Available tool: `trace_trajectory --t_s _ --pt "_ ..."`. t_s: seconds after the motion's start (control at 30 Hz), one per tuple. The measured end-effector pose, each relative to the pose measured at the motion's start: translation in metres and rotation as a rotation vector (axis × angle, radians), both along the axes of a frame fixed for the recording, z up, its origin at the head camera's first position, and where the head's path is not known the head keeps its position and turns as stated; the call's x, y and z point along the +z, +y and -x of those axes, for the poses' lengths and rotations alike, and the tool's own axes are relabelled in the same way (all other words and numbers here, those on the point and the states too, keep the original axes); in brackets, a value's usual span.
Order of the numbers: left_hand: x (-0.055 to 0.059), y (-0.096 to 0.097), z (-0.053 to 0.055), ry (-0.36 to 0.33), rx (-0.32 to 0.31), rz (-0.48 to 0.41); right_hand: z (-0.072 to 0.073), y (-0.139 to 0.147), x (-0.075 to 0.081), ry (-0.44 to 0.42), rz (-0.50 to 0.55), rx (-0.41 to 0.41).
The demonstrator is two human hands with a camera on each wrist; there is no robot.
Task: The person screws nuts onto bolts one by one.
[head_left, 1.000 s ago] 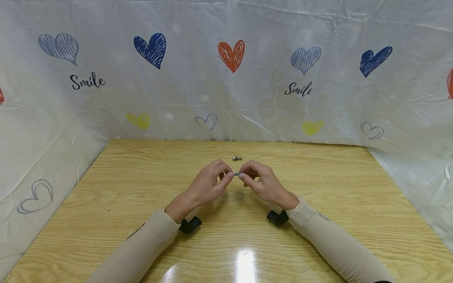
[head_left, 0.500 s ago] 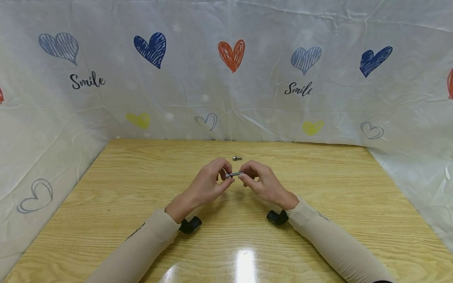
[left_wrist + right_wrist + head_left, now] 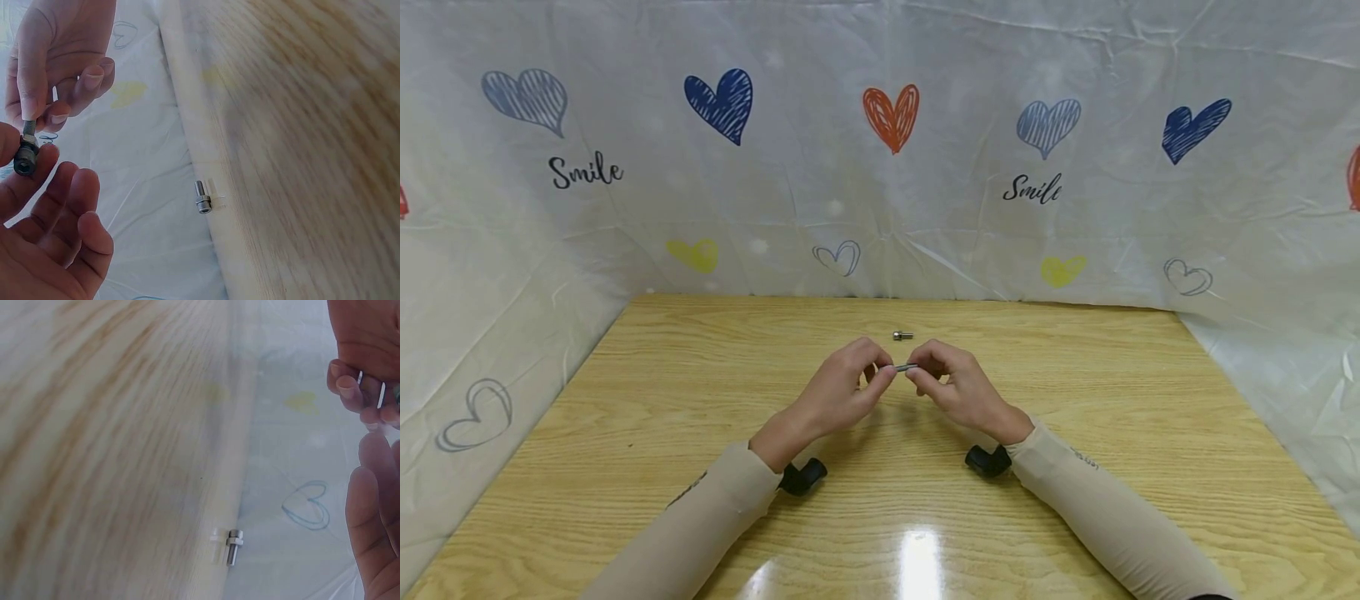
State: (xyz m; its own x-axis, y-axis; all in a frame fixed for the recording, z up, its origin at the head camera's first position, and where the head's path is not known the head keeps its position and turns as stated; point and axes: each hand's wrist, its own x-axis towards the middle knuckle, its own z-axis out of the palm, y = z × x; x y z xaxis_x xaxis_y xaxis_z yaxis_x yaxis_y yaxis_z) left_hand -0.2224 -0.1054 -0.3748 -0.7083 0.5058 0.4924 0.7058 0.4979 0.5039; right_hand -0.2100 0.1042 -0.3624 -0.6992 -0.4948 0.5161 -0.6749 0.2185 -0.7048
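Note:
A socket head bolt (image 3: pixel 905 367) spans the gap between the two hands above the table. My left hand (image 3: pixel 847 385) pinches its head end between thumb and forefinger. The right hand (image 3: pixel 953 385) pinches the tip of the threaded shank. The left wrist view shows the bolt's hex socket head (image 3: pixel 25 164) toward the camera, with a nut (image 3: pixel 29 141) on the shank close to the head. A second bolt (image 3: pixel 902 336) with a nut on it lies on the table just beyond the hands. In the right wrist view the held bolt is mostly out of frame.
The wood-grain table (image 3: pixel 700 358) reaches back to a white cloth (image 3: pixel 970 150) printed with hearts and lettering. Black wrist mounts (image 3: pixel 803 477) hang below both sleeves.
Half a second ago the left thumb and forefinger were spread, baring the bolt's head and nut; now they pinch it again, as a second ago. The right hand has kept its place.

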Motion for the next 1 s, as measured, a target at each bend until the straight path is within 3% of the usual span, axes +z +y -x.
trace_trajectory --t_s 0.2,0.6,1.0 --pt "0.0011 0.0006 0.0000 -0.024 0.004 -0.005 0.0000 0.0006 0.0005 0.009 -0.002 -0.002" --pt "0.0012 0.0017 0.0021 0.042 -0.039 -0.029 0.0006 0.0001 -0.0004 -0.001 -0.004 -0.007" --pt "0.0000 -0.0001 0.0011 0.013 -0.012 0.002 0.0006 0.0008 0.0006 -0.007 -0.006 -0.005"
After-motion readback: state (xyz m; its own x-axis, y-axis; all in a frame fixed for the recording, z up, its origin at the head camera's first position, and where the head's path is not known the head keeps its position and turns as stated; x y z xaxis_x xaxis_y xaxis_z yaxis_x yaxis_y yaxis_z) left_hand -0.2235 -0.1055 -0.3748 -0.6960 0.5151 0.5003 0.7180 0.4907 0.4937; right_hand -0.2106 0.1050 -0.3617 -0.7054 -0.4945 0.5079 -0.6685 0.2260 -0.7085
